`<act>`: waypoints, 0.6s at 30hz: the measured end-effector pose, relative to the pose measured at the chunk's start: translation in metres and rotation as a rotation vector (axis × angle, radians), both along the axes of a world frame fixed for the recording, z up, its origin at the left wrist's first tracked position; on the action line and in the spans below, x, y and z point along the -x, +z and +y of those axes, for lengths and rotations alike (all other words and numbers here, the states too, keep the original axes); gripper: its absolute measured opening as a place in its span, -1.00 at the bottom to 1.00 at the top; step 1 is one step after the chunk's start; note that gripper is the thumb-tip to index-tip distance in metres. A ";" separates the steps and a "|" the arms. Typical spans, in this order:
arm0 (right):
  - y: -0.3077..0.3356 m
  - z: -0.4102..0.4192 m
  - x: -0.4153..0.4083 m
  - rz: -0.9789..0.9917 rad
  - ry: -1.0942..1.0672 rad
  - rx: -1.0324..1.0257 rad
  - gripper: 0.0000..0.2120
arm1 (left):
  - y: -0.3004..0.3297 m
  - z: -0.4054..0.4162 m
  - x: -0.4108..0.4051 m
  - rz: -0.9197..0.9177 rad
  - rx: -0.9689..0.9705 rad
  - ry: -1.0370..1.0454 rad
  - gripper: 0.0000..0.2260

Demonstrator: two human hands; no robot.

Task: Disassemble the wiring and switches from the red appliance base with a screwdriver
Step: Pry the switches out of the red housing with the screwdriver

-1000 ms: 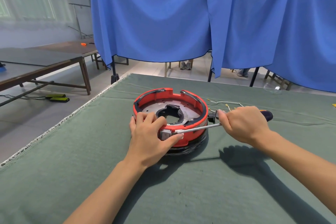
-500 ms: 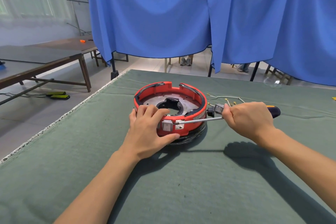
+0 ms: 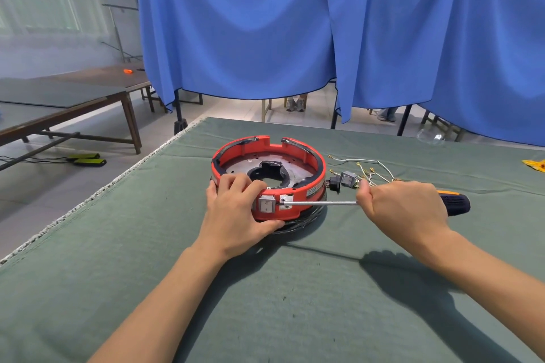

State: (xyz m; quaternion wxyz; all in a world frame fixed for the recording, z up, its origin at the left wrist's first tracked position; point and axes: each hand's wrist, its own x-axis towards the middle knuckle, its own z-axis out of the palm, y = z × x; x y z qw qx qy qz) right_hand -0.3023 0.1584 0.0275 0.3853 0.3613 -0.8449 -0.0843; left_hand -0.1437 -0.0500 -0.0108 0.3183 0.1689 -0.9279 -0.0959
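Two hands work: left grips red base, right grips screwdriver.

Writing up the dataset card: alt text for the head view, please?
A person's left hand grips a red appliance base on a green cloth while the right hand holds a screwdriver, its tip beside a grey switch. Loose wires lie behind.

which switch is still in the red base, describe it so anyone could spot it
Find the red base on the green cloth. On its near wall, beside the left hand, sits a grey switch. The screwdriver tip is at its right edge; the other switch lies loose.
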 end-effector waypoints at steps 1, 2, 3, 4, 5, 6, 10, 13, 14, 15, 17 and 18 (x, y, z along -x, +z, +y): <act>0.001 0.000 -0.001 0.006 -0.015 -0.008 -0.45 | 0.001 0.001 0.001 0.002 -0.015 0.007 -0.46; 0.001 0.001 -0.001 0.000 -0.026 -0.007 -0.47 | 0.001 0.002 0.002 0.000 -0.032 0.011 -0.47; 0.002 0.001 -0.001 -0.013 -0.022 -0.001 -0.51 | 0.000 0.003 0.002 -0.002 -0.047 0.010 -0.47; 0.002 0.001 0.001 -0.028 0.006 0.026 -0.55 | -0.001 0.003 0.001 0.001 -0.057 0.005 -0.48; 0.001 -0.001 0.005 -0.026 0.055 0.074 -0.56 | -0.002 0.002 0.001 0.006 -0.062 0.000 -0.48; 0.000 -0.003 0.010 -0.030 0.098 0.107 -0.56 | -0.002 0.002 0.001 0.008 -0.064 -0.004 -0.48; -0.002 -0.013 0.025 -0.033 0.271 0.134 -0.59 | -0.001 0.000 0.000 -0.005 -0.078 -0.015 -0.48; -0.007 -0.021 0.033 -0.015 0.302 0.185 -0.52 | -0.004 -0.002 -0.002 -0.011 -0.069 -0.026 -0.47; -0.008 -0.024 0.036 0.017 0.325 0.206 -0.51 | -0.005 -0.004 -0.002 0.012 -0.067 -0.032 -0.47; -0.006 -0.026 0.040 0.048 0.346 0.220 -0.50 | -0.005 -0.004 -0.001 0.030 -0.064 -0.034 -0.47; -0.001 -0.030 0.045 0.086 0.387 0.220 -0.50 | -0.005 -0.004 0.000 0.047 -0.053 -0.037 -0.48; 0.002 -0.032 0.047 0.097 0.404 0.219 -0.50 | -0.004 -0.004 0.001 0.054 -0.052 -0.042 -0.48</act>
